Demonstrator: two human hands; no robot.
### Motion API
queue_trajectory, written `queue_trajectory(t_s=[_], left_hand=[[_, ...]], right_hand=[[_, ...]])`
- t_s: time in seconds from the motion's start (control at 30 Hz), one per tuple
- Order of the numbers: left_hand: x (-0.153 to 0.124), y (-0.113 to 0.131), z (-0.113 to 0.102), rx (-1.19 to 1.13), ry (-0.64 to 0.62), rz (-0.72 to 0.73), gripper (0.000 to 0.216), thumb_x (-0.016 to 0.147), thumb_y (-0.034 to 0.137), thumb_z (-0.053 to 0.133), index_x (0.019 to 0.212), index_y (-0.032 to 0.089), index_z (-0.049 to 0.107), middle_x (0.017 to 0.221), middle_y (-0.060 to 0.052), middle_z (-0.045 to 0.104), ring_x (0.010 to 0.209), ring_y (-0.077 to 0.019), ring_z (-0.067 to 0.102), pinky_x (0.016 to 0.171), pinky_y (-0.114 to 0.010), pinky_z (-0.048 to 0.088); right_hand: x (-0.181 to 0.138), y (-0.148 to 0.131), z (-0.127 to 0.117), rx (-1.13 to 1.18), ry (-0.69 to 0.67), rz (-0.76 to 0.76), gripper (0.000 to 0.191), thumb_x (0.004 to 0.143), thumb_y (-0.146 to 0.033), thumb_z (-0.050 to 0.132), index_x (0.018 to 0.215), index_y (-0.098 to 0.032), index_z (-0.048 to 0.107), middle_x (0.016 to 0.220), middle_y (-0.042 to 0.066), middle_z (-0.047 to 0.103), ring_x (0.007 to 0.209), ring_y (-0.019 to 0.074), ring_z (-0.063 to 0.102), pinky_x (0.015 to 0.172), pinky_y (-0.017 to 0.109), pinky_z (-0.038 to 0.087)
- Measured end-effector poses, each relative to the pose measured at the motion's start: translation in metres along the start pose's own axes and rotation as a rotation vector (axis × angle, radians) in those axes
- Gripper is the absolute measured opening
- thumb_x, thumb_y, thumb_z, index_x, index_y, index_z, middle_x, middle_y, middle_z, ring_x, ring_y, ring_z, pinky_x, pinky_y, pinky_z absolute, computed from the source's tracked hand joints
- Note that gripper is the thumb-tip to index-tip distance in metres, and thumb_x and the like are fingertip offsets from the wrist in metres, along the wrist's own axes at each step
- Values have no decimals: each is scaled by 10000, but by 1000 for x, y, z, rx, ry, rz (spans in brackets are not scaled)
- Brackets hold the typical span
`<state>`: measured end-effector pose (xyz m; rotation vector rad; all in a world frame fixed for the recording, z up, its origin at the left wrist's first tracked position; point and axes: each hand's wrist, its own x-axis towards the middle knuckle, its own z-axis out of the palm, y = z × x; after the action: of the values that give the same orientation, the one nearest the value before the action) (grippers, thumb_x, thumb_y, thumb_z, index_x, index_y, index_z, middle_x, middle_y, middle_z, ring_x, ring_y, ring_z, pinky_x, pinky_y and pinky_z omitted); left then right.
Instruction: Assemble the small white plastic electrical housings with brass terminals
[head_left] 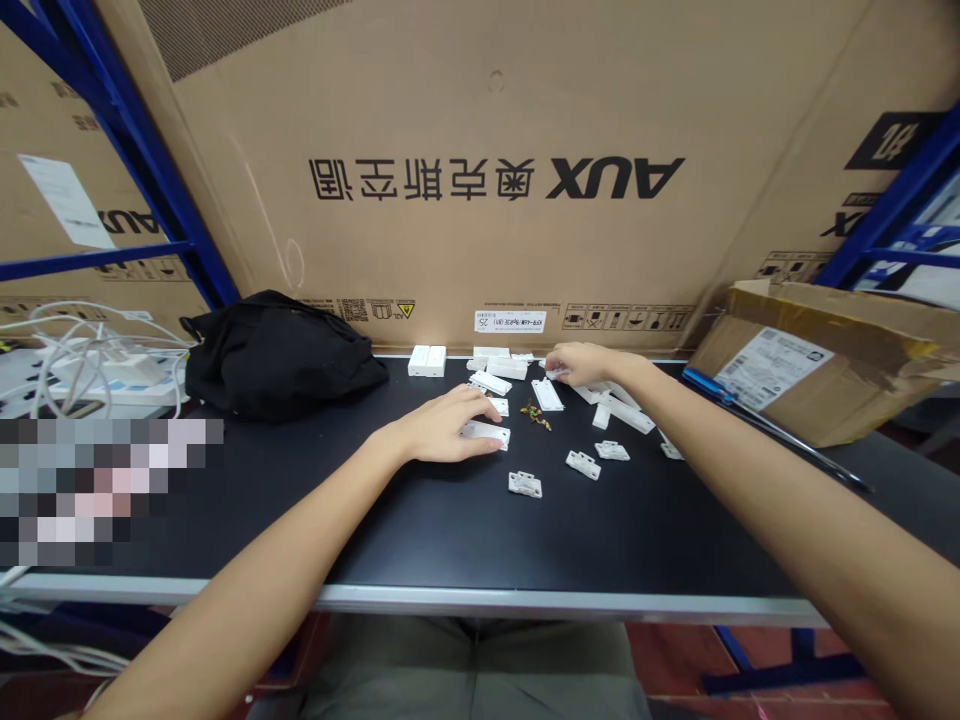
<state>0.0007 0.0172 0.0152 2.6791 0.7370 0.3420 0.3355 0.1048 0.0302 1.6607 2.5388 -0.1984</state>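
Several brackets are spread on the counter, nearer the front than the screws. One plate is partly covered by the left hand — half open, thumb and fingers parted. Farther back, a white part is touched by the right hand, fingers bent — whether gripped cannot be told.

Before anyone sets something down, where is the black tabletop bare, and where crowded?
Bare: the black tabletop between the small white plastic brackets and its silver front edge; also between the black fabric bag and the left forearm. Crowded: back centre, where white rectangular plastic pieces lie around the left hand and right hand.
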Motion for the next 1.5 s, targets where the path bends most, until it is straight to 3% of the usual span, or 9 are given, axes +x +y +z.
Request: queue_trajectory(t_s=[0.17, 0.37, 0.57, 0.73, 0.87, 1.07, 1.33, 1.5], left_hand=[[3, 4, 4, -9, -8, 84, 346, 987, 503, 597, 1187, 229, 662, 1220, -70, 675, 1227, -255, 555, 1084, -390, 429], [5, 1, 9, -7, -9, 93, 228, 947, 416, 657, 1080, 234, 690, 1157, -56, 693, 1181, -259, 586, 1056, -397, 446], [4, -1, 8, -18, 5, 89, 248, 961, 461, 646, 1038, 231, 698, 1143, -54, 696, 1164, -247, 601, 1027, -376, 461], [2, -5, 6, -26, 23, 86, 294, 977, 485, 617, 888, 221, 712, 1073, -36, 710, 1084, -222, 631, 998, -355, 463], [3, -6, 5, -27, 28, 85, 302, 969, 476, 625, 834, 215, 693, 998, -27, 709, 988, -205, 643, 931, -332, 477], [3, -5, 6, -23, 29, 74, 295, 969, 485, 622, 856, 220, 685, 987, -22, 703, 991, -206, 633, 894, -310, 471], [3, -6, 6, -29, 23, 76, 290, 975, 495, 622, 905, 223, 695, 1024, -32, 699, 1073, -228, 619, 960, -342, 459], [2, 7, 5, -53, 22, 114, 366, 936, 561, 674, 1100, 235, 684, 1159, -52, 693, 1169, -245, 581, 1034, -378, 448]], right_hand=[[-4, 0, -6, -4, 16, 9, 287, 996, -373, 657, 1207, -180, 678, 1200, 82, 703, 1031, 214, 688, 931, 442, 574], [2, 2, -11, -68, 101, 152, 326, 1011, -419, 625, 1235, -185, 665, 1289, 102, 667, 1116, 243, 662, 976, 475, 552], [13, -12, -5, -131, 63, 243, 317, 1011, -414, 626, 1224, -182, 665, 1253, 98, 676, 1077, 231, 671, 949, 464, 566], [16, -23, -9, -173, 23, 215, 308, 996, -400, 650, 1205, -174, 669, 1227, 91, 683, 1064, 231, 673, 946, 467, 563], [19, -29, -11, -194, 93, 135, 324, 993, -398, 652, 1228, -175, 660, 1277, 99, 661, 1145, 257, 644, 996, 503, 533], [30, -32, -1, -167, 166, -8, 335, 986, -388, 661, 1254, -186, 661, 1355, 106, 631, 1248, 286, 595, 1058, 544, 487], [28, -31, 0, -94, 182, -29, 289, 991, -402, 656, 1154, -164, 682, 1193, 83, 694, 1074, 234, 669, 964, 476, 547], [18, -31, -2, -26, 291, 8, 280, 986, -408, 658, 1120, -163, 677, 1119, 70, 697, 998, 214, 673, 912, 442, 560]])
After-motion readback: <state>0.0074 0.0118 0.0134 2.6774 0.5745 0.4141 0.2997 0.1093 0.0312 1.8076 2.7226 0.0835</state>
